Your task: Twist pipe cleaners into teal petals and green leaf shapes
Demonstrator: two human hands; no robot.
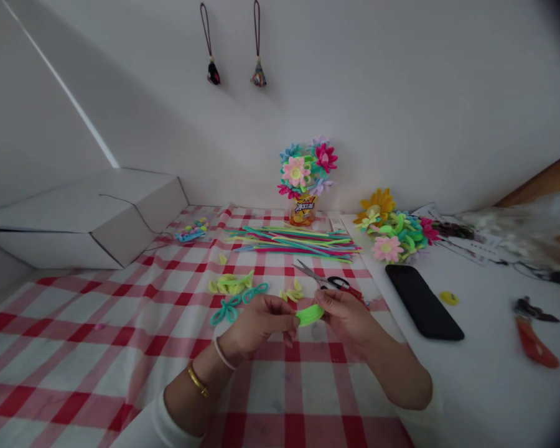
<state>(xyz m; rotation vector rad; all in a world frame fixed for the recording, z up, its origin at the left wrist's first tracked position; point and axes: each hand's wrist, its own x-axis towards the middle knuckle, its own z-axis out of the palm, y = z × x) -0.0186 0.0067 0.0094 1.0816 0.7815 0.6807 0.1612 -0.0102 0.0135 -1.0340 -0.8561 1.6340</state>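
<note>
Both my hands meet over the red and white checked cloth and pinch a bright green pipe cleaner piece between them. My left hand grips its left end with closed fingers; a gold bangle and a pale band sit on that wrist. My right hand grips the right end, fingers curled. Just beyond my hands lie a teal looped pipe cleaner shape, yellow-green loops, small yellow bits and red-handled scissors.
A bundle of coloured pipe cleaners lies further back. A jar of pipe cleaner flowers and a lying bouquet stand near the wall. A black phone, orange pliers and a white box flank the cloth.
</note>
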